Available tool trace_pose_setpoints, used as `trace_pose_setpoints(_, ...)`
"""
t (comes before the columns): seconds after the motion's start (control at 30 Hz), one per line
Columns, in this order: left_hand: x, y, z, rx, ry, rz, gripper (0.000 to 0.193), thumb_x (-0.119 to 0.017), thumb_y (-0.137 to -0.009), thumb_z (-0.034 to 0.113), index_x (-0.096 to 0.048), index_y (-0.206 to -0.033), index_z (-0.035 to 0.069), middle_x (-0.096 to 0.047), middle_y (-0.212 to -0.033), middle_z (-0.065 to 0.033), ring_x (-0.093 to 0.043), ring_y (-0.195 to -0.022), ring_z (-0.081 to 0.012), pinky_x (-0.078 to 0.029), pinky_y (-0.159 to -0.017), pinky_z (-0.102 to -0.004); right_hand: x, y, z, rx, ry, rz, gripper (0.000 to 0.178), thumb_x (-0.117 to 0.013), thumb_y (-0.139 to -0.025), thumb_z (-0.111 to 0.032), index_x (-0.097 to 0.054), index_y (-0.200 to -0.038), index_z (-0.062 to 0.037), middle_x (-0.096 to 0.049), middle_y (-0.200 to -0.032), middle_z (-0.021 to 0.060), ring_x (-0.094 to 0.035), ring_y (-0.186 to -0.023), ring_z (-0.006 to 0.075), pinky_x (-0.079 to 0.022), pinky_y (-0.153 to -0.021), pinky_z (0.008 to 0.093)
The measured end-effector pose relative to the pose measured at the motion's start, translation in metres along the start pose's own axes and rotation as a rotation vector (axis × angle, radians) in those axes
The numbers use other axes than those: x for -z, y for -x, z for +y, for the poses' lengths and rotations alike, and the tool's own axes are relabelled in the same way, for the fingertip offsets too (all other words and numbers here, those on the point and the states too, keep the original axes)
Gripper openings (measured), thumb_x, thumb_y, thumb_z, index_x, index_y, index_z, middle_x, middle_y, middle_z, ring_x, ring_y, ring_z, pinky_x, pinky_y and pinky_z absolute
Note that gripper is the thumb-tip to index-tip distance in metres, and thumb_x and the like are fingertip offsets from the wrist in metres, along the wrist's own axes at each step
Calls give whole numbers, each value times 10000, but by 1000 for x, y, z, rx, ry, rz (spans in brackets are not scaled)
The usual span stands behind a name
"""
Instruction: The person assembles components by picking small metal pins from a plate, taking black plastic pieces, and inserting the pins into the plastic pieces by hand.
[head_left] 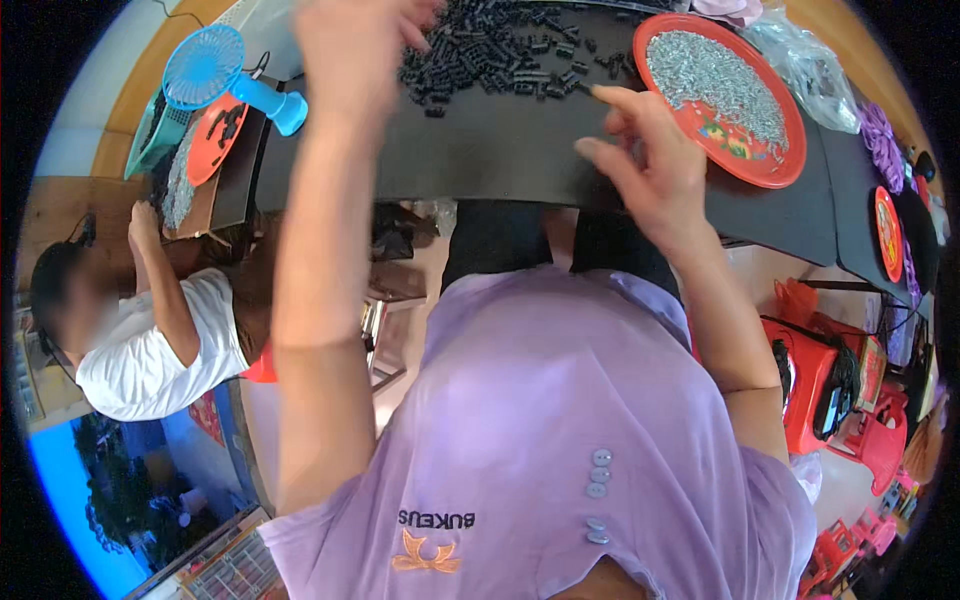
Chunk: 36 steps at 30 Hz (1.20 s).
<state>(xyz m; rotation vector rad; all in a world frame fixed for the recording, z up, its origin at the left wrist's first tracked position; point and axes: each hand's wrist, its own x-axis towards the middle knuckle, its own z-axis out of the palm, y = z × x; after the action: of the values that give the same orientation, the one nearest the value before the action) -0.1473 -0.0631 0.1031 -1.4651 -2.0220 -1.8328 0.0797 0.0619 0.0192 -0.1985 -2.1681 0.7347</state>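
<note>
My left hand [355, 45] reaches to the far edge of the view, beside a pile of small black ribbed plastic pieces [475, 50]. Motion smears it, and its fingers are mostly hidden, so I cannot make out a hold. Over the dark table, my right hand [655, 165] has its thumb and forefinger spread apart, with nothing visible between them. Its forefinger tip is close to the loose pieces at the pile's right side. Just right of this hand lies a red plate [797, 150] full of small silver metal parts, perhaps screws [715, 85].
A blue fan [205, 68] stands at the left, near another red plate [222, 150] with black pieces. A co-worker in a white shirt [165, 350] sits at the left. Clear plastic bags [815, 75] and purple cord [880, 145] lie at the right.
</note>
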Motion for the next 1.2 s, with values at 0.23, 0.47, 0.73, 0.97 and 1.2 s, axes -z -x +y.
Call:
trace_pose_setpoints(0.23,76,-129,-38,338,-10,4,281,-702,-789,265,-635,-720,1,-591,-615,-66,-541,-555,-164,-444,-536,-309,13,8,10,-48,-57,-68,277,-733,-755,-22,-624,-1010,-20,-548,-763,94,-583,-644,185,-484,-594,291)
trace_pose_setpoints(0.47,14,48,-42,-178,-710,-85,133,-731,-811,142,-674,-865,34,-621,-765,-65,-598,-695,-149,-477,-657,-286,32,26,11,-194,-51,-19,237,-716,-761,-9,-632,-983,-13,-561,-771,99,-594,-661,210,-481,-599,306)
trace_pose_setpoints(0.73,12,87,-45,-115,-748,-136,84,-700,-793,72,-633,-836,45,-582,-803,-89,-599,-802,-291,-481,-692,-379,21,25,18,230,130,22,270,-743,-673,-25,-624,-913,-56,-581,-812,107,-595,-706,290,-495,-573,376)
trace_pose_setpoints(0.97,4,89,-30,105,-490,-194,76,-673,-775,9,-617,-827,8,-554,-770,-78,-571,-666,-200,-468,-627,-309,62,9,24,81,245,90,129,-700,-792,-37,-677,-918,-43,-622,-771,97,-626,-669,216,-493,-600,306)
trace_pose_setpoints(1.2,-20,86,-19,37,-434,-292,92,-681,-760,28,-629,-833,13,-557,-768,-79,-579,-687,-223,-463,-637,-335,75,-33,75,20,538,-198,114,-654,-819,-155,-685,-909,-93,-655,-850,72,-643,-775,292,-497,-672,387)
